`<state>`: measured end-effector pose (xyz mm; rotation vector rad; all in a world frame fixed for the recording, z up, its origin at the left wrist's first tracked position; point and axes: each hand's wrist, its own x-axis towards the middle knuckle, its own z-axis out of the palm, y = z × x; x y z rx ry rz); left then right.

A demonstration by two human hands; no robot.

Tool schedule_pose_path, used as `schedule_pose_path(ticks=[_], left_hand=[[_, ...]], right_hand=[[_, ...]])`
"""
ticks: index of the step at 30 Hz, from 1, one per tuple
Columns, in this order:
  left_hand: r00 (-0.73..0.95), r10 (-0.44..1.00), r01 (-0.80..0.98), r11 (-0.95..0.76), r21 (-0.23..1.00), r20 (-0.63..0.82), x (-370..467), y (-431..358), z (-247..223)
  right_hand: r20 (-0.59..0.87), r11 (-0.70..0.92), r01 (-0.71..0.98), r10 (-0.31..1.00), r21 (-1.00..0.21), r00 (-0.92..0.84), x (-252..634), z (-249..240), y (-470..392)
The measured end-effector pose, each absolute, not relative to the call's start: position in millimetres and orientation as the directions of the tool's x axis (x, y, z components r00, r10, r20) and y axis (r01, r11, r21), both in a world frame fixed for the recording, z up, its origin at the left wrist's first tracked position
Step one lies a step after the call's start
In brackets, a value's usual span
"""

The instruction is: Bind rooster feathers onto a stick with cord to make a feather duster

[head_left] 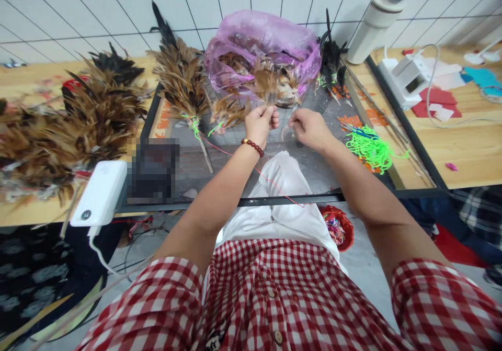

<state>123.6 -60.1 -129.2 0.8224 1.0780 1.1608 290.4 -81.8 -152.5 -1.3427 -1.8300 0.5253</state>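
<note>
My left hand (259, 123), with a beaded bracelet at the wrist, is closed in a pinch on the pale lower end of a brown feather (266, 83). The feather points away from me, in front of the pink plastic bag (270, 24) of feathers. To its right, my right hand (311, 127) has its fingers curled together; what they hold, if anything, is too small to make out. A red thread (219, 149) runs under my left forearm. Left of my hands lie a feather bundle on a stick (180, 81) tied with green cord and a smaller feather bunch (229, 113).
A heap of brown feathers (98, 115) and a white power bank (100, 194) lie left. Bright green cords (371, 149), thin rods (386, 118), a white bottle (374, 26) and a power strip (400, 87) are right. A red basket (350, 236) stands below the table.
</note>
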Motion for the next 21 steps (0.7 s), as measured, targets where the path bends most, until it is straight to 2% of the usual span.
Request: schedule_pose_path(ticks=[2, 3, 5, 8, 12, 16, 21], left_hand=[[0.045, 0.976, -0.3, 0.218, 0.929, -0.215, 124.6, -59.7, -131.0], [0.046, 0.977, -0.3, 0.21, 0.93, -0.206, 125.0, -59.8, -131.8], [0.058, 0.979, -0.303, 0.203, 0.931, -0.195, 125.8, -60.5, -133.0], [0.105, 0.974, -0.295, 0.225, 0.928, -0.203, 126.3, -63.9, -134.0], [0.206, 0.952, -0.256, 0.276, 0.927, -0.226, 128.1, -69.9, -135.2], [0.223, 0.952, -0.257, 0.265, 0.929, -0.21, 130.6, -72.8, -136.4], [0.301, 0.926, -0.289, 0.317, 0.903, -0.229, 130.9, -76.0, -132.1]], right_hand=[[0.233, 0.208, 0.367, 0.972, -0.907, 0.022, 286.9, -146.7, -82.9], [0.154, 0.135, 0.236, 0.986, -0.962, 0.063, 285.8, -143.5, -83.4], [0.026, 0.024, 0.032, 0.996, -0.999, 0.09, 285.0, -137.6, -84.4], [-0.03, -0.018, -0.112, 0.994, -0.994, 0.109, 284.3, -133.4, -85.4], [-0.034, -0.008, -0.163, 0.987, -0.987, 0.156, 278.3, -138.3, -85.6], [-0.043, -0.026, -0.123, 0.989, -0.992, 0.141, 272.7, -146.8, -84.8], [0.109, 0.111, -0.003, 0.978, -0.994, 0.177, 274.4, -153.1, -82.0]])
